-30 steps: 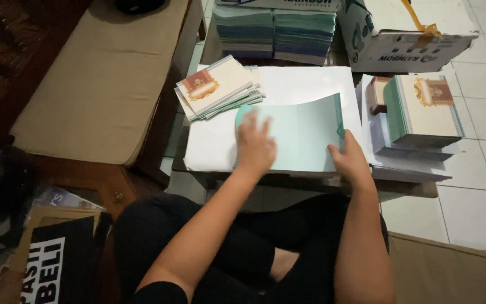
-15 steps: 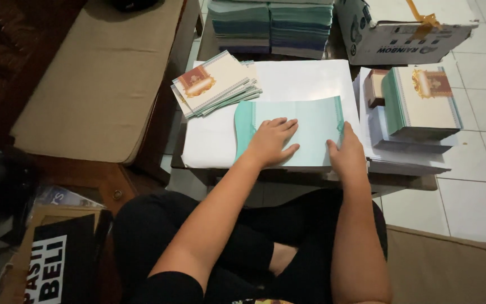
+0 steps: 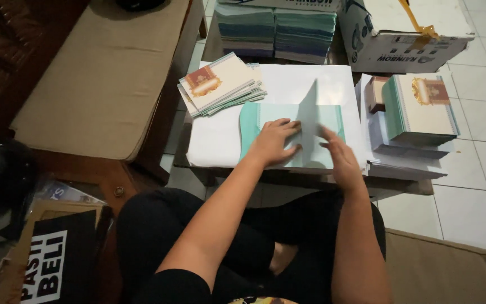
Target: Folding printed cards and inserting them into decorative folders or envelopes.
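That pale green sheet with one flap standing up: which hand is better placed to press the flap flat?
Probably the right hand: it sits beside the raised flap, while the left hand lies flat pinning the green sheet.

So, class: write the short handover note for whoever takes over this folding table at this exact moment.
Left hand: flat on the teal sheet, pressing it down.
Right hand: lifting the sheet's right flap, which stands partway up.
Fanned pile of cards lies at upper left; a neat stack of cards stands at right.
Done: sheet laid on the white surface.
Left: flap not yet flat.
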